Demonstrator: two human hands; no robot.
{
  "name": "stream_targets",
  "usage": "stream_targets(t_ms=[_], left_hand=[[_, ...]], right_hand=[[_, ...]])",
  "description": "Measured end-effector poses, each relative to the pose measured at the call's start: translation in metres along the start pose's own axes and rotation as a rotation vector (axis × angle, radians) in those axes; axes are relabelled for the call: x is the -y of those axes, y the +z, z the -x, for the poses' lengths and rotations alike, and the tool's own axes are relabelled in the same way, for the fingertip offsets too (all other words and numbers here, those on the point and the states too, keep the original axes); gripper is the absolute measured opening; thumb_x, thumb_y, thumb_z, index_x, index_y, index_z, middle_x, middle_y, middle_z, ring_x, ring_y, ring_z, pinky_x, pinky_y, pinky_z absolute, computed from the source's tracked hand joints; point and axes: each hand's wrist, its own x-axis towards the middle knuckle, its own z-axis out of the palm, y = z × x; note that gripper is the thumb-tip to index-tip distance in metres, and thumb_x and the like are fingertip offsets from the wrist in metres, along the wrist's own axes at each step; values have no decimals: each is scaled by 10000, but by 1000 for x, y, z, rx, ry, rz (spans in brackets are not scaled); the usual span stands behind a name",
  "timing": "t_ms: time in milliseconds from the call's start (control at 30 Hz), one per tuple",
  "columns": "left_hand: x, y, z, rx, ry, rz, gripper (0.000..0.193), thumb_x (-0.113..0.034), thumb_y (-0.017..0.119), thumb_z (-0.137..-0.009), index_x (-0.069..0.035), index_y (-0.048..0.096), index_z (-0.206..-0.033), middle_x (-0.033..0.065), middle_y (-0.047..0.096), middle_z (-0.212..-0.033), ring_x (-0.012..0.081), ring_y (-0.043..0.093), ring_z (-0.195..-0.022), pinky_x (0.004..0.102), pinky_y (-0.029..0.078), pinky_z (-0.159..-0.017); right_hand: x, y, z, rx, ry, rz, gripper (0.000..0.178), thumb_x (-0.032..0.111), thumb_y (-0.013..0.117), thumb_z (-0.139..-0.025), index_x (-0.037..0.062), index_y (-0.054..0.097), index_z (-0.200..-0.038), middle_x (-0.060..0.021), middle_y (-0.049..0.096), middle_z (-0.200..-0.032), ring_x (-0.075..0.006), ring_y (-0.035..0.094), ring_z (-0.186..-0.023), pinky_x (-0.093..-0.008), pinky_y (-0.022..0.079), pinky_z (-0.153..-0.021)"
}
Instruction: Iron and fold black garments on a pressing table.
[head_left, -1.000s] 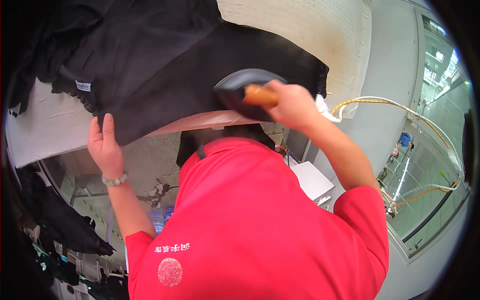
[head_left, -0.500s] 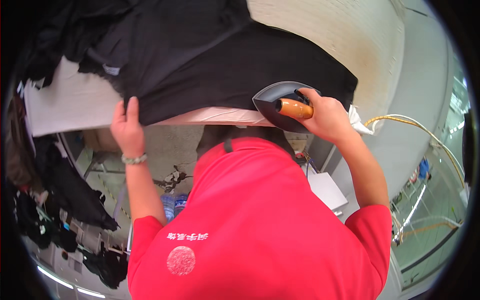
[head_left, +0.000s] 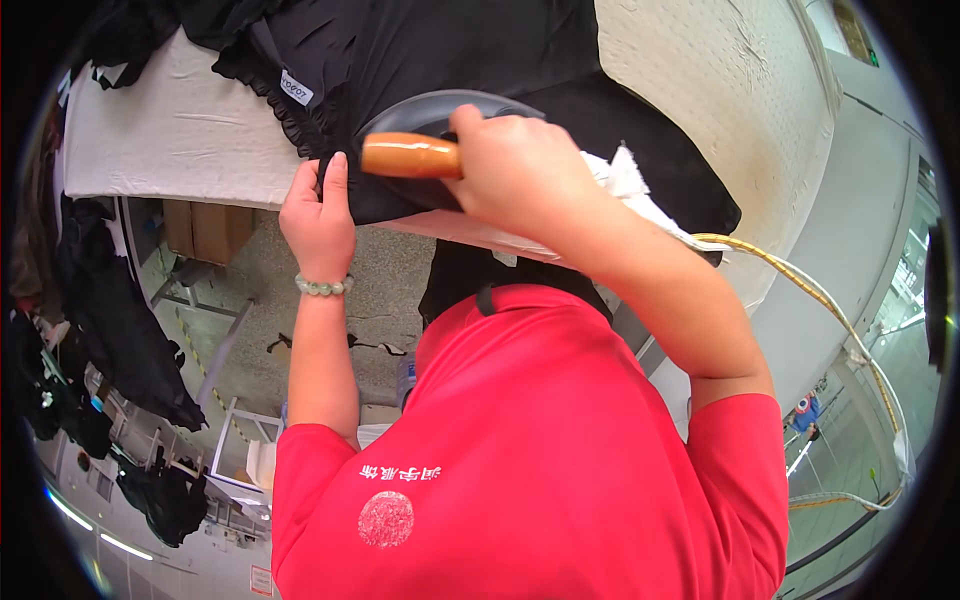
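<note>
Pressing a black garment at the near edge of the ironing table

The right hand [head_left: 520, 165] is wrapped tight round the orange wooden handle [head_left: 410, 156] of a dark grey iron [head_left: 440, 110], which sits flat on the black garment [head_left: 480, 60]. Just left of the iron, the left hand [head_left: 320, 215] pinches the garment's hem between thumb and fingers, a pale bead bracelet [head_left: 322, 286] on its wrist. The garment lies over the pale padded ironing table [head_left: 190, 140], its hem hanging off the near edge; a yellow cord [head_left: 800, 285] trails right from the iron. I judge the risk is burnt fingertips, with the left hand so close to the soleplate, or a pressed-in crease if the hem slackens.
</note>
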Motion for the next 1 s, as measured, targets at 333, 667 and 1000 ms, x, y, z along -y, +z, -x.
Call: stream_targets(t_ms=[333,667,1000], left_hand=[[-3,-13,-1,-20,16,139,283,-239,686,-1004,-6,617,-859,-72,471,-670,34,384,-640,229,332,-561],[0,-9,-4,-32,10,29,274,-232,698,-994,3,627,-873,-56,488,-671,37,404,-655,223,357,-586],[11,-19,-8,69,28,178,271,-259,690,-1000,1,675,-925,-62,561,-728,28,450,-702,214,392,-641]], right_hand=[[-52,-45,2,-258,465,-97,416,384,741,-897,8,625,-1031,-235,720,-877,-444,691,-866,-500,547,-749],[-12,-5,44,288,115,25,415,241,734,-837,64,584,-1181,-208,721,-862,-414,715,-839,-506,561,-764],[-134,-36,126,-325,612,95,671,412,769,-884,49,517,-1388,-266,715,-1059,-452,689,-987,-481,543,-838]])
